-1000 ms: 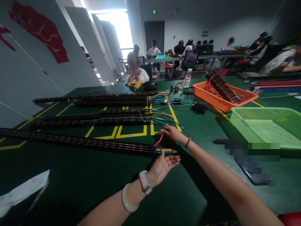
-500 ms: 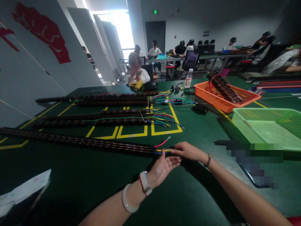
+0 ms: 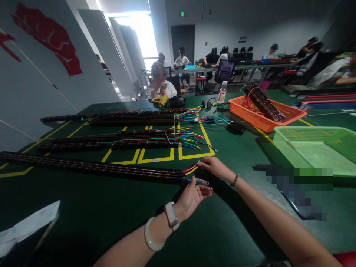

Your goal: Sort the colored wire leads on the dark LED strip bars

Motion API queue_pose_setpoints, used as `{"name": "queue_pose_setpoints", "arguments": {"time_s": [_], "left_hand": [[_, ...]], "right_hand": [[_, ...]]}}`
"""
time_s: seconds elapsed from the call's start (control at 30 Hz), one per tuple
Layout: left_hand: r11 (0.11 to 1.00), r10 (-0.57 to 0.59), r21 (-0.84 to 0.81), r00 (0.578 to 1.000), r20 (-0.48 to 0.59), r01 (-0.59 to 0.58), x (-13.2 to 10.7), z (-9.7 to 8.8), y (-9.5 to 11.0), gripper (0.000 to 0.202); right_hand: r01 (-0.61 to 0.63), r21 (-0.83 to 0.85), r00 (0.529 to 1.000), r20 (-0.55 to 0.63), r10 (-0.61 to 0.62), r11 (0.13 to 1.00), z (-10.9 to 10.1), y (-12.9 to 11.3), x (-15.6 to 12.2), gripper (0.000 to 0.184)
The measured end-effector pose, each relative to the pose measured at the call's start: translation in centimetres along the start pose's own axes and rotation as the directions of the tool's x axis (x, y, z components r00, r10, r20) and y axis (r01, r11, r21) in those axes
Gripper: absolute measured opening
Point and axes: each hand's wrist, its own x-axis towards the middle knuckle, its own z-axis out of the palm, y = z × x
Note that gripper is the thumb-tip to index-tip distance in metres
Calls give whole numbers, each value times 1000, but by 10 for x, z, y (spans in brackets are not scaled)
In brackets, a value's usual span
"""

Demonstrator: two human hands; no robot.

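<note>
A long dark wire bundle [image 3: 119, 170] lies across the green table, with coloured wires coming out at its right end. My right hand [image 3: 218, 168] pinches the tip of the yellow wire [image 3: 191, 170], bent up and away. Just beside it runs the red wire [image 3: 189, 169]; its tip is hidden at my fingers. Palm up, my left hand [image 3: 194, 196] rests below the bundle's end, fingers stretched out and thumb raised. The blue wire [image 3: 199, 181], ending in a metal ring terminal, passes by that thumb; whether they touch I cannot tell.
More wire bundles [image 3: 133, 141] lie behind, over yellow tape markings. An orange basket [image 3: 250, 115] holds a coiled bundle. Nearer right are a green basket [image 3: 289, 148] and a blurred-out dark object [image 3: 294, 193]. A bottle [image 3: 222, 92] and a yellow heat gun [image 3: 162, 100] stand farther back.
My right hand has moved left and away from me, lifting the yellow wire toward the red one. The blue wire's ring end now shows. My left hand has hardly moved.
</note>
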Motion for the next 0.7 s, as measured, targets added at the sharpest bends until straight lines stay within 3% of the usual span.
{"name": "queue_pose_setpoints", "arguments": {"time_s": [0.27, 0.53, 0.7], "left_hand": [[1000, -17, -18, 999, -36, 16, 0, -2, 1, 44], [1000, -29, -10, 1000, -10, 29, -3, 1, 4, 42], [999, -35, 10, 999, -12, 35, -4, 2, 6, 45]], "right_hand": [[31, -14, 989, -143, -33, 999, 4, 0, 14, 36], [-36, 10, 999, -36, 37, 999, 8, 5, -20, 40], [-77, -88, 994, -82, 70, 993, 9, -2, -39, 43]]}}
